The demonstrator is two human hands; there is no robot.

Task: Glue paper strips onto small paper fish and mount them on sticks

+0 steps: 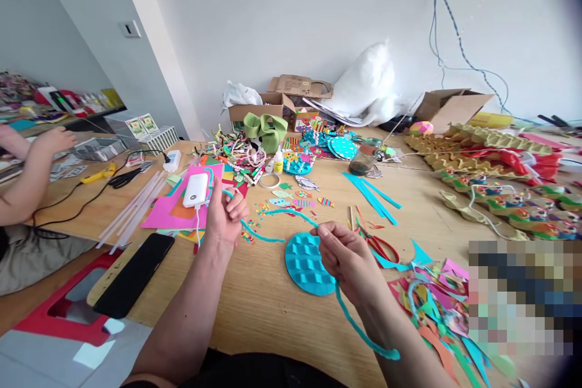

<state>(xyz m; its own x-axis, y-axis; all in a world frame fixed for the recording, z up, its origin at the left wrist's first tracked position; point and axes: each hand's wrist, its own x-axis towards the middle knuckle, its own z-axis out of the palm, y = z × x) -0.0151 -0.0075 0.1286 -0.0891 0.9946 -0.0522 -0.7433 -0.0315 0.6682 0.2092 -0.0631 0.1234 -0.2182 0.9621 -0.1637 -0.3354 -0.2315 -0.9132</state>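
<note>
My left hand (224,213) is closed, thumb raised, on a turquoise pipe cleaner (261,235) whose end curves out to the right. Closer to me, my right hand (348,257) pinches another turquoise pipe cleaner (357,322) between thumb and fingers. One end of it arcs left towards my left hand; the other hangs below my palm. Whether the two pieces join cannot be told. Under my right hand lies a round turquoise paper disc (302,267) with rows of raised folds, partly hidden. Small paper fish (304,202) lie beyond my hands.
Red-handled scissors (384,248) and paper scraps (436,303) lie at right, a glass jar (364,156) and glue bottle (278,162) farther back. A power bank (196,190) and black phone (134,276) are at left. Another person's arm (22,185) reaches in there. Egg cartons (500,188) fill the far right.
</note>
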